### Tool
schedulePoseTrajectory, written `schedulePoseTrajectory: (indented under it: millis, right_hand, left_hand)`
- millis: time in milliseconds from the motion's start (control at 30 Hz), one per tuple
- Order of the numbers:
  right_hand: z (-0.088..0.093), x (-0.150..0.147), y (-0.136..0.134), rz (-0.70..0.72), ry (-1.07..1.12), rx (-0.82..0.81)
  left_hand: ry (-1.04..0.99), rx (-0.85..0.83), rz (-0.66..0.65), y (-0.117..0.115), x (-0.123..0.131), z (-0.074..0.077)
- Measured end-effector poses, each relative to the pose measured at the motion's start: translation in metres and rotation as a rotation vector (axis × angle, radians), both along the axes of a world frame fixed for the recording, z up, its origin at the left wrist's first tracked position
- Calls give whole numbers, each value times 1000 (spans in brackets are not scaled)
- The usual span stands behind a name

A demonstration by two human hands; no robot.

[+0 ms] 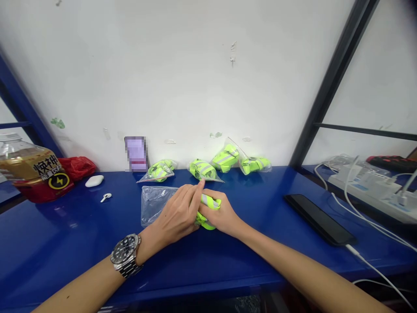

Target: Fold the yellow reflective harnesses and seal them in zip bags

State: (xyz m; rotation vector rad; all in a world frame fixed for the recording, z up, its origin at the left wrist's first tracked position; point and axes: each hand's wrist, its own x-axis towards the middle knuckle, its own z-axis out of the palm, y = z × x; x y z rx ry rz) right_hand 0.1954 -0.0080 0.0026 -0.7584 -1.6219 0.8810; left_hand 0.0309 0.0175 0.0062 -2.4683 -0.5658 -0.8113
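My right hand (224, 215) is closed around a folded yellow-green reflective vest (206, 222) with silver stripes, just above the blue table. Pressed against the vest's left side is my left hand (179, 211), its thumb pointing up and its other fingers partly hidden. A metal watch sits on my left wrist. Under and beside the left hand lies a clear plastic bag (154, 203), flat on the table; its right end is covered by the hand. I cannot tell whether the vest touches the bag's mouth.
Several bagged reflective vests (227, 158) lie along the wall. To the left are a large drink bottle (39, 169), a red plastic bag (78, 167), a white earbud case (94, 181), an earbud (106, 198) and a propped phone (136, 154). A charging phone (319, 219), cables and power strips (365, 184) are right.
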Motion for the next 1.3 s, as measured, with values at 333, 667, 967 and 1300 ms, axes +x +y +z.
schedulePoseTrajectory:
  millis: [333,667,967,1300]
  right_hand:
    - [-3,1,0,-18,-28,-90]
    - [4,4,0,-101,4,31]
    - [-2,8,3,-221,51,-4]
    - [2,7,0,-67,-25,25]
  left_hand:
    - [115,-4,38,-8,2,7]
    - [-8,59,148,1,-1,2]
    - [-84,30,162,6,-1,3]
    - [-45,21,95,3,3,2]
